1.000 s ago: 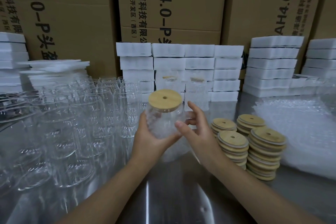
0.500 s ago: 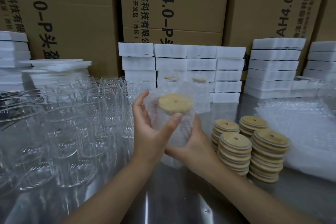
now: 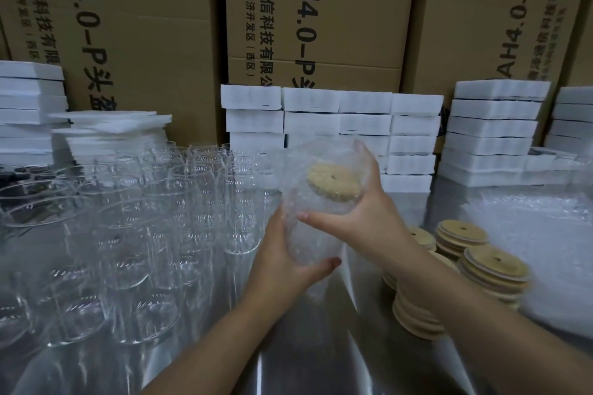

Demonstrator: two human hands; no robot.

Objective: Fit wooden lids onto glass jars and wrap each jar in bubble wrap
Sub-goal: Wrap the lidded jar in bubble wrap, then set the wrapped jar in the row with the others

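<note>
I hold a glass jar [image 3: 316,218] with a round wooden lid [image 3: 333,181] above the steel table, tilted so the lid faces up and to the right. Bubble wrap [image 3: 295,167] covers the jar and lid. My left hand [image 3: 282,263] cups the jar's lower end from below. My right hand [image 3: 362,215] grips the upper end beside the lid, fingers curled over the wrap. Several bare glass jars [image 3: 134,221] stand packed together on the left. Stacks of wooden lids [image 3: 491,269] sit to the right of my forearm.
A pile of bubble wrap sheets [image 3: 545,234] lies at the right on the steel table [image 3: 321,356]. White foam blocks [image 3: 362,125] are stacked along the back, with more stacks at left [image 3: 29,99] and right [image 3: 494,135]. Tall cardboard boxes [image 3: 321,9] form the back wall.
The jar went from upright and bare-topped to tilted and covered in bubble wrap. My right hand moved from under the jar up to the lid end; my left hand dropped to the base.
</note>
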